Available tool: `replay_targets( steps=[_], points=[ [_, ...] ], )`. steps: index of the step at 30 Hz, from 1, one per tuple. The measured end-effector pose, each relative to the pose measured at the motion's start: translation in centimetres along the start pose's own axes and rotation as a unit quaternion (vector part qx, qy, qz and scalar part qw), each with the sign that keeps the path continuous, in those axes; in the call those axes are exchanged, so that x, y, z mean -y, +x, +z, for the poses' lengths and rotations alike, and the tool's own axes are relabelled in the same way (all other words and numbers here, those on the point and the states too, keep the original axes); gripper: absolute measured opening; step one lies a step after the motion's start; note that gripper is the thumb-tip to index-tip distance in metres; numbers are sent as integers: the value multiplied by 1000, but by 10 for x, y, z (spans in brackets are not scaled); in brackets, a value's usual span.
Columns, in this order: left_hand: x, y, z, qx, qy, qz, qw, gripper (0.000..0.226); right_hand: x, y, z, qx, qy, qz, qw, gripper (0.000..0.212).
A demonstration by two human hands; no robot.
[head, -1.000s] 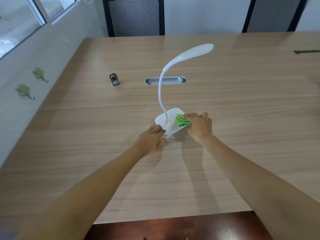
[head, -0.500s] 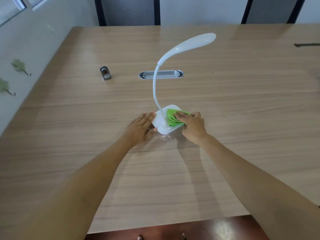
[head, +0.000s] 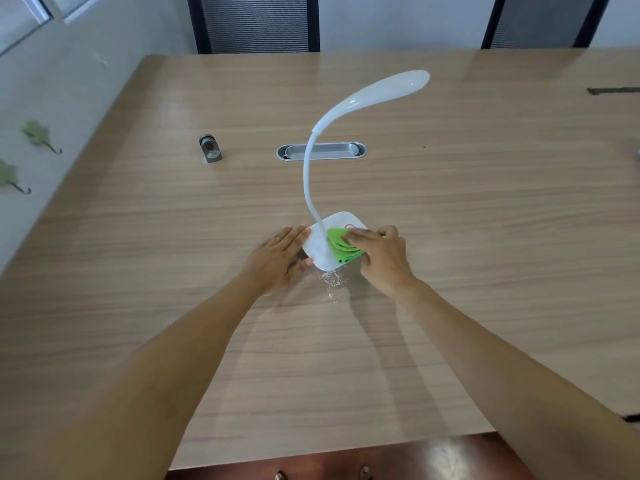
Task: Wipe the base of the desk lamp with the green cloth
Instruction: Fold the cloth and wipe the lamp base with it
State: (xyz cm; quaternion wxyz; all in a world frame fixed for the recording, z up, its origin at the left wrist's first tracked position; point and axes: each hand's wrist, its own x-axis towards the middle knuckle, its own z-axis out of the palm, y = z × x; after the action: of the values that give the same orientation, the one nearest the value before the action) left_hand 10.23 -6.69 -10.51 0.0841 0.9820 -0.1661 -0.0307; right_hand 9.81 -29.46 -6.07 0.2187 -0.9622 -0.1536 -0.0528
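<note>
A white desk lamp (head: 349,105) with a curved gooseneck stands on the wooden table, its flat white base (head: 318,245) near the middle. A folded green cloth (head: 341,247) lies on top of the base, pressed down by my right hand (head: 379,258), whose fingers hold it. My left hand (head: 278,259) lies flat on the table with fingers spread, touching the left edge of the base. A pink mark shows on the base's far corner.
Small white crumbs (head: 332,280) lie on the table (head: 485,237) just in front of the base. A small metal object (head: 209,148) and an oval cable grommet (head: 322,151) sit farther back. Two black chairs (head: 256,22) stand behind the table; a wall runs along the left.
My right hand has slid the green cloth leftward across the base toward the lamp's stem. My left hand has opened flat against the base's left edge.
</note>
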Motion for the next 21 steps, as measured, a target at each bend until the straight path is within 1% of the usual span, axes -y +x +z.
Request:
replay_targets(
  steps=[1,3,6,8,11,12,14,15,16,19,21],
  points=[
    [1,1,0,3,2,-1,1000,103,2,-3,3,15,-3,4,1000,57],
    [1,1,1,7,2,1,1000,104,2,-15,7,8,-10,-12,1000,56],
    [2,2,0,14,-3,1,1000,109,-8,-39,7,-7,-55,-98,994,56],
    [0,2,-2,12,-7,-1,1000,114,-8,-43,3,-12,-62,-130,990,59],
    [-3,1,-7,17,-9,-3,1000,119,9,-22,-5,-41,-41,-102,993,57],
    [-4,1,-8,18,-8,-5,1000,120,15,-15,-6,-34,-44,-93,994,57],
    [-3,1,-9,19,-5,-6,1000,121,17,-7,-2,21,-55,-84,995,57],
    [-3,1,-10,24,0,-6,1000,119,14,-8,2,47,-55,-84,994,58],
    [-3,2,-12,30,4,-6,1000,117,10,-12,4,56,-54,-90,993,58],
    [-5,2,-14,47,-3,-15,999,107,-7,-35,7,20,-86,-142,986,57],
    [-6,3,-15,51,-7,-20,998,93,-14,-45,4,6,-86,-155,984,55]
  ],
)
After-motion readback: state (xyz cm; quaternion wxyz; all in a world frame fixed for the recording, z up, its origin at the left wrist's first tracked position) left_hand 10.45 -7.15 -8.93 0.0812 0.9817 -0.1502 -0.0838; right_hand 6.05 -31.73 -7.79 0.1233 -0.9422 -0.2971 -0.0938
